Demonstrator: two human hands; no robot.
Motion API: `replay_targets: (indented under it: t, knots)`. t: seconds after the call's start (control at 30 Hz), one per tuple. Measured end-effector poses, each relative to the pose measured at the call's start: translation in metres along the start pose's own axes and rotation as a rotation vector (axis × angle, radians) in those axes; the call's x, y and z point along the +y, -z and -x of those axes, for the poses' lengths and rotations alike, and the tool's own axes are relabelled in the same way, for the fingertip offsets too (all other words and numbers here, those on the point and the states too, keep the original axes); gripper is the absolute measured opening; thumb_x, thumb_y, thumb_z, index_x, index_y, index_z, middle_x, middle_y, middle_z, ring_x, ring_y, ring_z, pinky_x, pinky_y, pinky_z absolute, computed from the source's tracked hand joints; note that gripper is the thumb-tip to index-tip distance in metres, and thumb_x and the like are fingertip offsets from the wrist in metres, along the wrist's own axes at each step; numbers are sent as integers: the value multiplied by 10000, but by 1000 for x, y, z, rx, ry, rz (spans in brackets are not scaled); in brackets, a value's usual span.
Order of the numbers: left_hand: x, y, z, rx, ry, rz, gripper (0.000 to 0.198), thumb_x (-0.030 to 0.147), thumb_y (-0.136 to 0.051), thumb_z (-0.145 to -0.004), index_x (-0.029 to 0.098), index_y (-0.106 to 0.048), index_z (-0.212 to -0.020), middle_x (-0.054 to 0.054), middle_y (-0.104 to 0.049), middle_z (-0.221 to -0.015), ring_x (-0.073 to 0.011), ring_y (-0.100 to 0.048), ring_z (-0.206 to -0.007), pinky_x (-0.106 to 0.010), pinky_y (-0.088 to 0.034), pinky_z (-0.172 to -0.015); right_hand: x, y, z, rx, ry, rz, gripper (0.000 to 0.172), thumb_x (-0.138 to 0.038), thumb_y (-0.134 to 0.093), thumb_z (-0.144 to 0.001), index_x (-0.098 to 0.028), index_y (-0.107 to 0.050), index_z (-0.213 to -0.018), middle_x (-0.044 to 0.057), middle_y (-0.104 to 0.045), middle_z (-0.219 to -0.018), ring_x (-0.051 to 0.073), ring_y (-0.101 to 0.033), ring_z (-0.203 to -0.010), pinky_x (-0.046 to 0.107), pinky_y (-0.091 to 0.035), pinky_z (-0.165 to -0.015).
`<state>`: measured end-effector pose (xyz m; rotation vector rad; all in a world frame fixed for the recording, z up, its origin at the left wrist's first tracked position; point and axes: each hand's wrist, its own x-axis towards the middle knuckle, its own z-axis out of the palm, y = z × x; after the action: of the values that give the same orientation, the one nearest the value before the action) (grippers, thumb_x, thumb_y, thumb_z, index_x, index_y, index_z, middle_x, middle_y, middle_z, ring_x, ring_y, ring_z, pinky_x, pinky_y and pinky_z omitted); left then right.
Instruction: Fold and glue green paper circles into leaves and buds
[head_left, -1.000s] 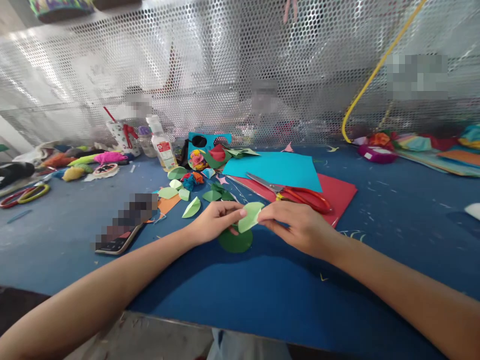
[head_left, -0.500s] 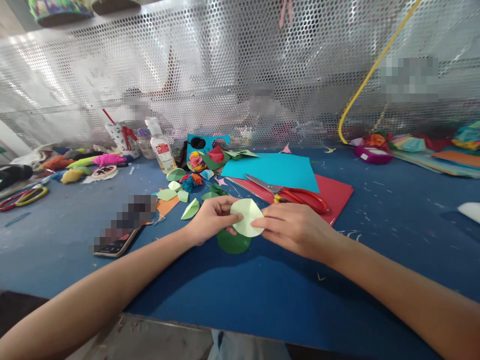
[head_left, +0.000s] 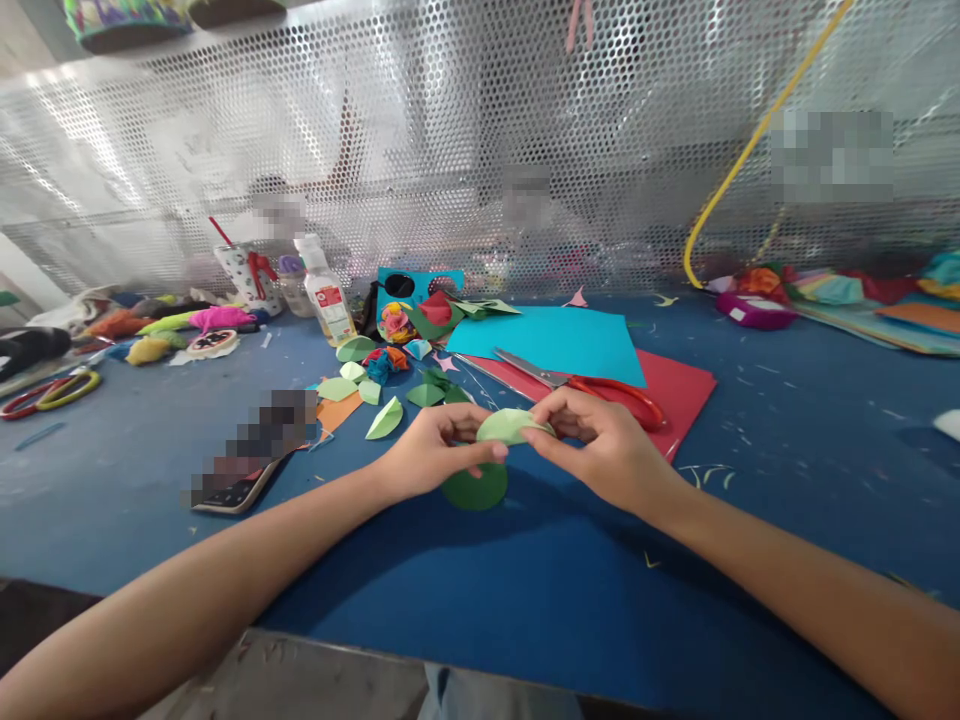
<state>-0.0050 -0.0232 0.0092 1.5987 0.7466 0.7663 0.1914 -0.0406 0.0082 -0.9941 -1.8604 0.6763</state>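
A light green paper circle [head_left: 510, 427] is held above the table between my two hands, tilted so that it looks like a flattened oval. My left hand [head_left: 442, 450] grips its left edge, thumb in front and fingers behind. On the right edge, my right hand [head_left: 600, 435] pinches the paper between thumb and fingers. Under my left hand a dark green paper circle [head_left: 476, 487] lies on the table, partly hidden. Folded light green paper pieces [head_left: 385, 419] and dark green ones [head_left: 426, 394] lie just beyond and to the left.
Orange-handled scissors [head_left: 615, 397] rest on red [head_left: 686, 390] and blue sheets [head_left: 555, 335] behind my right hand. A phone [head_left: 244, 480] lies at left. A glue bottle [head_left: 328, 300] and a patterned cup [head_left: 244, 280] stand at the back, before a perforated metal screen [head_left: 420, 150].
The light green circle has tipped from facing me to nearly edge-on and shifted slightly right. My right hand has turned, its thumb now showing on the paper.
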Motion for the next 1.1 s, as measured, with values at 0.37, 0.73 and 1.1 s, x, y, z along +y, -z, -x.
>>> replay_targets:
  t: [0.37,0.73,1.1]
  knots:
    - [2,3,-3,184,-29,31,271,324,-627,-725,108,-609,-887,-60,-671,-753,-151,-651,-699,-192,-520,-540,6,2,-2,101,1,0,112,-298,-615,-747,-202,-563,-774,1,-623,-705,134,-614,-634,232,-516,-587]
    - [-2,0,-2,211,-55,-33,233,271,-600,-753,135,-550,-936,-14,-656,-719,-84,-586,-593,-185,-488,-548,-2,4,1,33,102,19,124,-278,-523,-818,-203,-619,-801,34,-667,-814,163,-627,-755,256,-520,-638]
    - [-2,-5,5,397,-331,-471,155,251,-557,-784,173,-619,-902,-8,-592,-693,-71,-517,-570,-167,-434,-523,12,-4,-3,-36,-200,-184,224,-328,-592,-752,-168,-515,-889,28,-620,-721,144,-611,-629,258,-516,-566]
